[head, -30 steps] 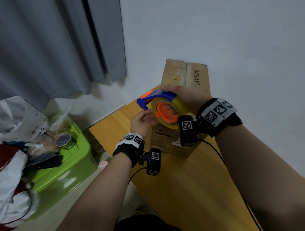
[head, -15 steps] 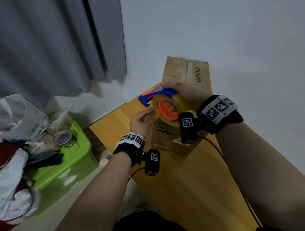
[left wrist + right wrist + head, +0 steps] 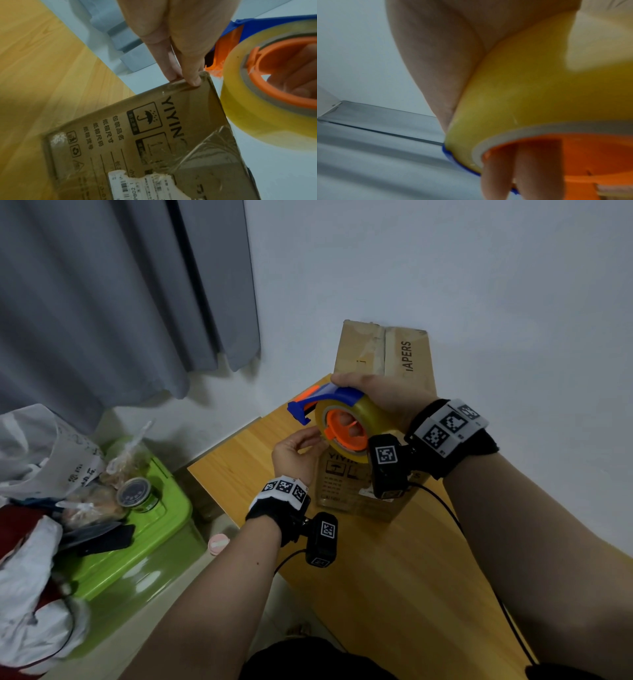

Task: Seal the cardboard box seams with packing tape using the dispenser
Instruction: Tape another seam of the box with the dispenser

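2 hands are working at the box (image 3: 356, 484) on the table (image 3: 376, 577): the right hand (image 3: 380, 397) is gripping the tape dispenser (image 3: 342, 419) above the box's near top corner, while the left hand (image 3: 294, 451) is pressing straight fingertips (image 3: 192, 79) on that corner.

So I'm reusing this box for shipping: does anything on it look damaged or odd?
Yes. The cardboard box is second-hand: a white shipping label on its printed side is torn ragged along the top, and old clear tape beside it is wrinkled and lifting. The box itself looks unbroken.
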